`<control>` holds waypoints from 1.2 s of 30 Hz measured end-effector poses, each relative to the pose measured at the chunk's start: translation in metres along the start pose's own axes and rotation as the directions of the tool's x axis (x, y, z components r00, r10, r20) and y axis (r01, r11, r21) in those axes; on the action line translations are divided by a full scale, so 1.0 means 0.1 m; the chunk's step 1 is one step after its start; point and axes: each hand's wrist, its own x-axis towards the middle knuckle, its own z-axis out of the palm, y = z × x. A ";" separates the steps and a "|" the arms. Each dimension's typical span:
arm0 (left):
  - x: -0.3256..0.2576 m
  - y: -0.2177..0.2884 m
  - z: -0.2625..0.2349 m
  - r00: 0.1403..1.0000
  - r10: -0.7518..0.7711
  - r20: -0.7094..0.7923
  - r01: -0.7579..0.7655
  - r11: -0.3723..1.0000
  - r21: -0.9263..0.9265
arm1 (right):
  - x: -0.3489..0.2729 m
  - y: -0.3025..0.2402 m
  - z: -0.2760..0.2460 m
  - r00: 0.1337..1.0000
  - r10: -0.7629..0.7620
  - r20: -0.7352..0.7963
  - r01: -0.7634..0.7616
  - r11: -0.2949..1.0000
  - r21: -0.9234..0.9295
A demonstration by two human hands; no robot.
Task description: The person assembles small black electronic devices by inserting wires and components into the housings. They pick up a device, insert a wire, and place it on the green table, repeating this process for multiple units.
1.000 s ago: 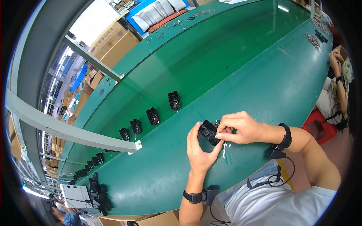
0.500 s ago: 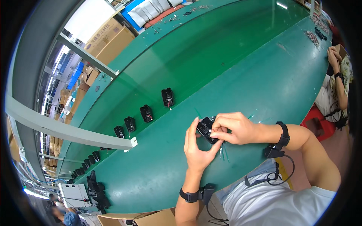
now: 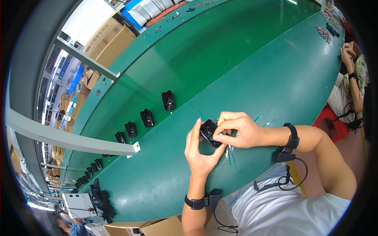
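Observation:
My left hand (image 3: 201, 155) holds a small black plastic housing (image 3: 209, 130) at the table's near side, with its thumb and fingers curved around the edges. The housing's open, hollowed side faces up. My right hand (image 3: 241, 131) is closed in a pinch over the housing's right side, thumb and index fingertip pressed to it. Whatever sits between those fingertips is too small and covered to make out. Thin green strips (image 3: 230, 155) lie on the table just below the hands, and more green strips (image 3: 258, 118) are scattered beyond my right hand.
Several similar black housings (image 3: 168, 101) stand in a row along the glossy green belt (image 3: 204, 67). A grey metal post (image 3: 78, 137) arches down to the table at left. Dark parts (image 3: 100, 200) lie by a white box (image 3: 78, 204). Another person's hands (image 3: 347, 55) rest at far right.
The whole view has shifted slightly. Both hands stay at the housing; a small white bit that showed at my right fingertips is now mostly hidden.

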 end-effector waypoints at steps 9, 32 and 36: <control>-0.03 0.04 0.02 0.996 0.064 0.060 -0.065 0.998 0.012 | 0.01 0.08 -0.12 0.985 -0.064 0.162 0.062 0.998 0.018; -0.10 0.03 -0.11 0.989 0.144 -0.042 -0.143 0.990 0.023 | 0.13 -0.08 -0.21 0.871 0.033 0.491 -0.274 0.862 0.427; -0.11 0.05 -0.04 0.999 0.048 0.012 -0.048 0.999 0.022 | 0.05 0.02 -0.14 0.808 0.323 0.492 -0.533 0.757 0.378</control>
